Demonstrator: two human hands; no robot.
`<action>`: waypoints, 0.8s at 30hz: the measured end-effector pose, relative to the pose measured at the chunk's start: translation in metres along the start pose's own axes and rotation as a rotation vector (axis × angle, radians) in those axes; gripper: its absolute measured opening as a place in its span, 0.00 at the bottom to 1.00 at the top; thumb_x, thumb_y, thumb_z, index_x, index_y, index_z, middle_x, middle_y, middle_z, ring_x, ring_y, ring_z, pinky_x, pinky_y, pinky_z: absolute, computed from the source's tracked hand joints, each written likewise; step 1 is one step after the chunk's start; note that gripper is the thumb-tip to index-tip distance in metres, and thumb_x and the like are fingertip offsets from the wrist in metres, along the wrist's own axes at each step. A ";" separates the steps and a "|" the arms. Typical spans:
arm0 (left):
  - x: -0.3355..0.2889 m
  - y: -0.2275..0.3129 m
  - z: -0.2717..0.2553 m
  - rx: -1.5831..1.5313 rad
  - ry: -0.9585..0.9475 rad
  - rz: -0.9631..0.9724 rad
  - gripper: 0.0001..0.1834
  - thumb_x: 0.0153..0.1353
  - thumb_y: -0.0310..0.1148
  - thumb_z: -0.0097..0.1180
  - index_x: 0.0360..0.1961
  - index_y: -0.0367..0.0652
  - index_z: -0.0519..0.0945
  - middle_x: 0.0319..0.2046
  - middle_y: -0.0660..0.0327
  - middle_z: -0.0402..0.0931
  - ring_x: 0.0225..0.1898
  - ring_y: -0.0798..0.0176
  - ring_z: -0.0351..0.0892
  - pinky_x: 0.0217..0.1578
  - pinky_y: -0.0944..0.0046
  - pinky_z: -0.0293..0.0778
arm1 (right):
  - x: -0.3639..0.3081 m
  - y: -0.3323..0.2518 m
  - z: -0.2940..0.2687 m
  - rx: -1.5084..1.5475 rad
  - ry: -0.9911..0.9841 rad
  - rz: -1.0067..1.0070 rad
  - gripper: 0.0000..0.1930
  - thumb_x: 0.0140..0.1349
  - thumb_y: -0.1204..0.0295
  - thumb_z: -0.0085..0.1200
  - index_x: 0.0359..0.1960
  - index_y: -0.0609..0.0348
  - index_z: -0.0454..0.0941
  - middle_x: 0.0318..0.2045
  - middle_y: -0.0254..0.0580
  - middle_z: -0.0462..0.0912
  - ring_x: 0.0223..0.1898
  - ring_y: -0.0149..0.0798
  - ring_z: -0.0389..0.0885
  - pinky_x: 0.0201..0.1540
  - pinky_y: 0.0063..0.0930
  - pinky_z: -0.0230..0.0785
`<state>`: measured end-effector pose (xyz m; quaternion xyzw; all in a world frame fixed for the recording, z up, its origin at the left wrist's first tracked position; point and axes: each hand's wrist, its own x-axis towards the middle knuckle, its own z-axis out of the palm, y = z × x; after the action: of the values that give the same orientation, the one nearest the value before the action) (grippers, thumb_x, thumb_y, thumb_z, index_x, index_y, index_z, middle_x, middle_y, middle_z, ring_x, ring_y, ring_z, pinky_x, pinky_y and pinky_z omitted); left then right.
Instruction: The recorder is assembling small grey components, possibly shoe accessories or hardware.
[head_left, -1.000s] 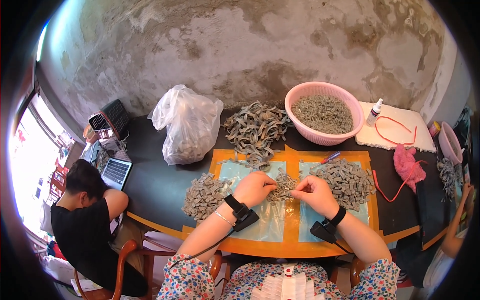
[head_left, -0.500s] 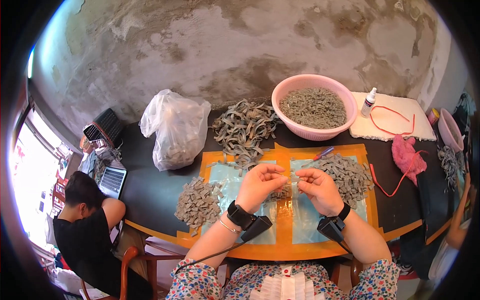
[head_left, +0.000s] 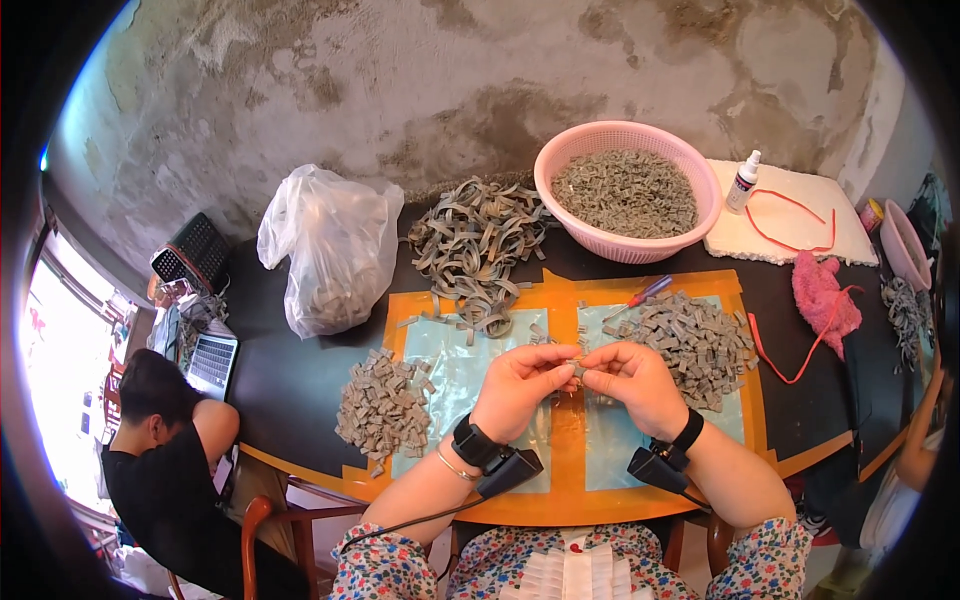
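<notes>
Meeting just below and right of frame centre, the left hand (head_left: pixel 518 392) and right hand (head_left: pixel 638 388) pinch a small grey piece (head_left: pixel 577 368) between them, with a pink basket (head_left: pixel 628 249) at upper right.

Wearer's two hands (head_left: pixel 520 395) (head_left: pixel 640 390), one bottle (head_left: pixel 742 184)

The hands (head_left: pixel 512 395) mostly hide the small piece (head_left: pixel 577 369) between them, and a person (head_left: pixel 912 462) at the right edge is cut off.

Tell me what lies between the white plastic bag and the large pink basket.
In the head view, a heap of curled grey strips lies between them.
</notes>
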<state>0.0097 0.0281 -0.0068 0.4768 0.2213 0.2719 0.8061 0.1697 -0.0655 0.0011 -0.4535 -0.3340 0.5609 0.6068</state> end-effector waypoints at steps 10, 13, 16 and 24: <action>0.000 -0.005 -0.001 0.013 0.015 0.076 0.09 0.56 0.20 0.54 0.40 0.35 0.75 0.35 0.56 0.77 0.35 0.66 0.78 0.38 0.68 0.75 | 0.000 0.003 -0.003 0.036 0.018 -0.037 0.05 0.58 0.75 0.54 0.34 0.62 0.73 0.29 0.34 0.77 0.31 0.26 0.74 0.36 0.19 0.67; -0.002 -0.005 0.000 0.020 0.001 0.052 0.10 0.56 0.21 0.54 0.40 0.35 0.75 0.34 0.56 0.77 0.35 0.65 0.78 0.39 0.68 0.75 | 0.000 0.000 -0.002 0.092 -0.021 -0.011 0.05 0.58 0.73 0.54 0.33 0.61 0.73 0.28 0.34 0.77 0.29 0.26 0.73 0.35 0.19 0.66; -0.002 -0.003 0.005 0.042 0.015 0.067 0.10 0.56 0.21 0.55 0.41 0.34 0.75 0.35 0.57 0.77 0.34 0.65 0.78 0.39 0.68 0.75 | 0.000 -0.002 -0.006 0.171 -0.136 0.090 0.05 0.58 0.73 0.55 0.33 0.61 0.74 0.27 0.33 0.76 0.29 0.26 0.73 0.36 0.18 0.66; -0.008 0.003 0.013 0.233 -0.032 0.181 0.09 0.57 0.21 0.54 0.40 0.33 0.76 0.36 0.58 0.76 0.37 0.66 0.77 0.39 0.68 0.75 | 0.000 -0.002 -0.008 0.292 -0.203 0.165 0.06 0.59 0.73 0.54 0.34 0.61 0.74 0.28 0.32 0.76 0.29 0.25 0.72 0.36 0.17 0.66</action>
<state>0.0112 0.0156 0.0023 0.5893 0.1945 0.3084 0.7209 0.1782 -0.0670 0.0002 -0.3277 -0.2700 0.6941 0.5813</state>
